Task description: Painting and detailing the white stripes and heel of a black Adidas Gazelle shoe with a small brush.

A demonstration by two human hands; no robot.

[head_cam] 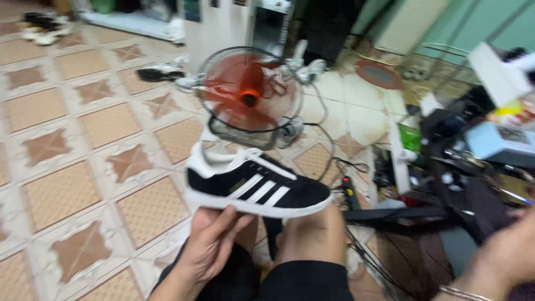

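Note:
My left hand (210, 241) holds a black sneaker (253, 184) from under its sole. The sneaker has white stripes, a white sole and a white heel, and its toe points right. It hangs above my knees. My right hand (510, 252) is at the lower right edge, blurred, with a bracelet on the wrist. It reaches toward dark clutter, and whether it grips anything is unclear.
A floor fan (249, 95) with red blades stands on the patterned tile floor (83, 145) just beyond the sneaker. Cables and a power strip (348, 189) lie to the right. Boxes and dark gear (473, 145) crowd the right side. Shoes (160, 72) lie farther back.

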